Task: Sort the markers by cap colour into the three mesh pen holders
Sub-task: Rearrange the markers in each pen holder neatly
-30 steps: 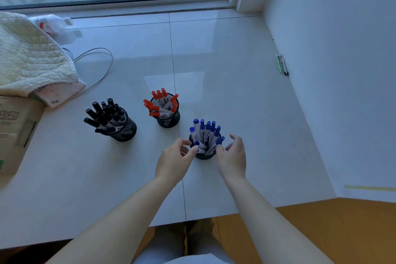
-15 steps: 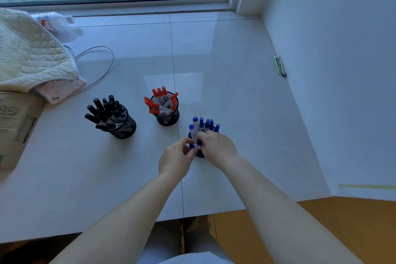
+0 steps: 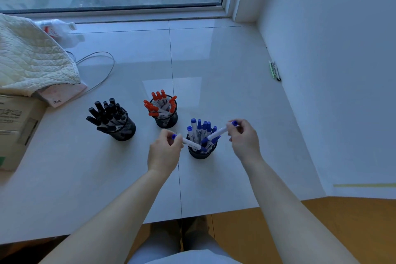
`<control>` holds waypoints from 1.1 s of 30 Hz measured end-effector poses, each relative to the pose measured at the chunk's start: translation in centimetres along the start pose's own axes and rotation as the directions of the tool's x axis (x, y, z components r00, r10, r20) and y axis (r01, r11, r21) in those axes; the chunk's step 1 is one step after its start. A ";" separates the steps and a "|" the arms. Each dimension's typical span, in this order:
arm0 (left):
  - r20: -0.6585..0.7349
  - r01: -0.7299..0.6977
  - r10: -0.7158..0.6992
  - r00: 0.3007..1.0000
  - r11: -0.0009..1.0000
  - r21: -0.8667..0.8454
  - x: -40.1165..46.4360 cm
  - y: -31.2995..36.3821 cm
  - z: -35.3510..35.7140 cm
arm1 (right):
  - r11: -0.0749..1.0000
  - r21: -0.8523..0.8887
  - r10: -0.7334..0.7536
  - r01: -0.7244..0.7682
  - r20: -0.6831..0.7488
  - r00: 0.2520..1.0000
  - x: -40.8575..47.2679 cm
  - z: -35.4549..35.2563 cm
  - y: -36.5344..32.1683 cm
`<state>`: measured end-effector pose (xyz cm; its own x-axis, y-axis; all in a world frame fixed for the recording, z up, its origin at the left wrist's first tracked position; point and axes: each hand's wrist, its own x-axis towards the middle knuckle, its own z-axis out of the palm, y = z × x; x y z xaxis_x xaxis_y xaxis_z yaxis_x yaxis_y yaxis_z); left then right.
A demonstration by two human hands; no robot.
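Working from left to right, you have the holder of black-capped markers [image 3: 111, 117] and the holder of red-capped markers [image 3: 164, 109] standing sorted and well apart from your hands, so leave them alone. Your left hand [image 3: 164, 152] pinches one blue-capped marker [image 3: 188, 142] near its cap end, fingers curled round it, the barrel slanting down toward the rim of the blue holder [image 3: 202, 151]. Your right hand [image 3: 244, 138] pinches a second blue-capped marker [image 3: 220, 133] the same way, cap end at your fingertips, its lower end among the blue markers standing in that holder. Both seem to belong in this holder, so the job looks nearly done. Tip each marker more upright before you let go, lower ends first into a gap, one at a time so they do not cross. Keep your wrists clear of the caps already standing, since the light holder could tip.
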<state>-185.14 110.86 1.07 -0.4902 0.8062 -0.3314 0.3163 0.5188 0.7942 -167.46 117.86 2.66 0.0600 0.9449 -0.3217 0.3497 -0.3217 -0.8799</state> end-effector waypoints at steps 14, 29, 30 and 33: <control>0.200 0.401 -0.354 0.914 0.704 -0.587 -0.7 0.9 -2.4 | 0.673 0.639 0.387 -0.374 0.127 0.913 -0.5 -1.2 -1.9; 0.420 0.352 -0.141 0.896 0.802 -0.482 -1.2 1.5 -1.9 | 0.977 0.160 0.113 -0.138 0.153 0.982 -1.2 0.4 -0.8; 0.388 0.343 -0.159 0.908 0.814 -0.469 -1.2 1.4 -1.8 | 0.991 0.076 0.098 -0.109 0.133 0.986 -1.2 0.6 -0.5; 0.308 0.302 -0.185 0.933 0.868 -0.394 -1.1 1.1 -1.5 | 0.995 -0.035 0.094 -0.090 0.123 0.988 -1.1 1.1 -0.2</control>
<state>-185.51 110.11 3.07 -0.2661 0.7440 -0.6129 -0.1938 0.5816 0.7901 -168.62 116.84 2.75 -0.0224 0.8960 -0.4435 0.3753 -0.4037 -0.8344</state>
